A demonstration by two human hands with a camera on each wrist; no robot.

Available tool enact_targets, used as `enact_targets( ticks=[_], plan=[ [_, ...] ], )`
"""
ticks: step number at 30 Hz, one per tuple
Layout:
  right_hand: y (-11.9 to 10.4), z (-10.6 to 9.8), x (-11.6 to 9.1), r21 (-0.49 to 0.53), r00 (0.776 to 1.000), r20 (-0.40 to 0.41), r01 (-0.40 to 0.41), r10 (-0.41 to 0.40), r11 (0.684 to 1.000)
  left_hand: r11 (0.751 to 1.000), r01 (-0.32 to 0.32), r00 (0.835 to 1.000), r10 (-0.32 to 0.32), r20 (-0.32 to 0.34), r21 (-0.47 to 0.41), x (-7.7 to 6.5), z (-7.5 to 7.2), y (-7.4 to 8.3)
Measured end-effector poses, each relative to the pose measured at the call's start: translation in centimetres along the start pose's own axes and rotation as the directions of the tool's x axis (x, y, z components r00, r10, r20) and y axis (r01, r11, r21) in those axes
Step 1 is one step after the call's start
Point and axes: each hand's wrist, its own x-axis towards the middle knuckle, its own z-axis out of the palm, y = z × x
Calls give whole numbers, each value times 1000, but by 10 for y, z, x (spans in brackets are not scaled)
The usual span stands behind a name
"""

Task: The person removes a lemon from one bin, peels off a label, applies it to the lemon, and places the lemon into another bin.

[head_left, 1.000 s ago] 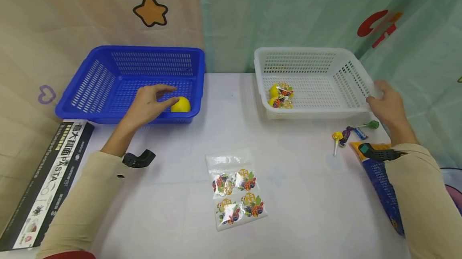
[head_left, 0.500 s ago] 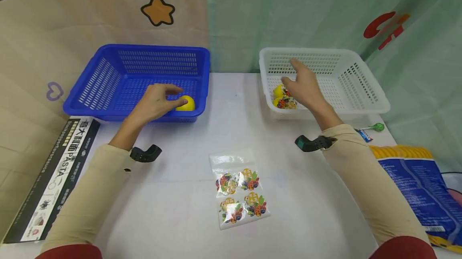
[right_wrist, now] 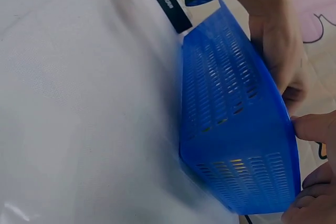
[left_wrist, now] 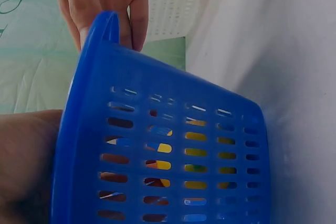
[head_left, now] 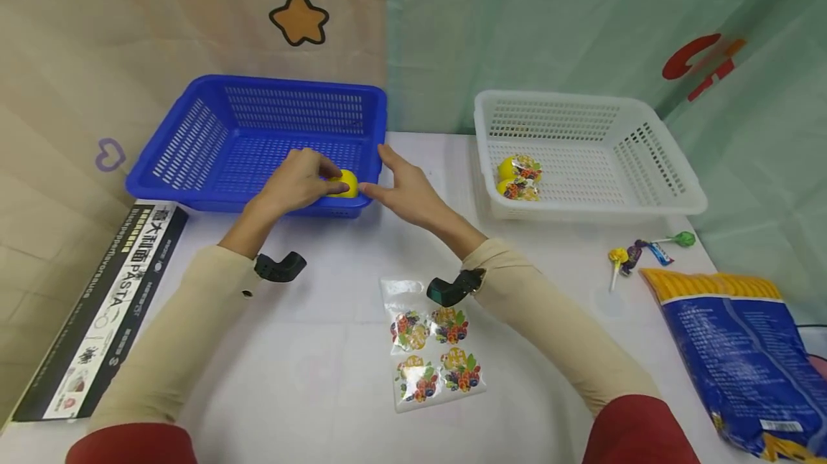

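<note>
We see a yellow ball (head_left: pixel 352 182) at the front right of the blue basket (head_left: pixel 261 151), left of the frame's centre; it is bright, smooth and round, partly hidden by fingers. The left hand (head_left: pixel 293 182) curves its thumb and fingers around the ball's left side, close together, though we cannot tell whether they pinch it. The right hand (head_left: pixel 408 192) has its thumb and fingers spread, the thumb touching the basket's right rim. That basket is deep-sided, with slotted walls and a slotted floor. In the upper right, the white basket (head_left: pixel 588 166) has similar slots, and we find two yellow pieces (head_left: pixel 505 171) near its left wall, one behind the other, both partly covered by glossy fruit prints. At the lower centre, a clear bag with four fruit prints (head_left: pixel 436 360) lies flat on the white table (head_left: pixel 310 378); a blue-and-yellow packet (head_left: pixel 743 360) lies at the lower right.
</note>
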Motion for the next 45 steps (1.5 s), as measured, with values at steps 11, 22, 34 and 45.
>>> enact_targets(
  ticks=[11, 22, 34, 45],
  plan=[
    [1, 7, -1, 31, 1000, 13, 4, -4, 1000, 998, -30, 995, 26, 92, 46, 27, -2, -7],
    [2, 11, 0, 13, 1000, 12, 12, -12, 1000, 999, -17, 993, 11, 115, 48, 40, -1, -20],
    [4, 10, 0, -19, 1000, 18, 6, -6, 1000, 997, -50, 998, 49, -34, -54, 17, -21, -17],
    [6, 4, 0, -48, 999, 32, 2, 0, 999, 992, -97, 991, 88, -103, -80, -15, -42, -5]
  ],
)
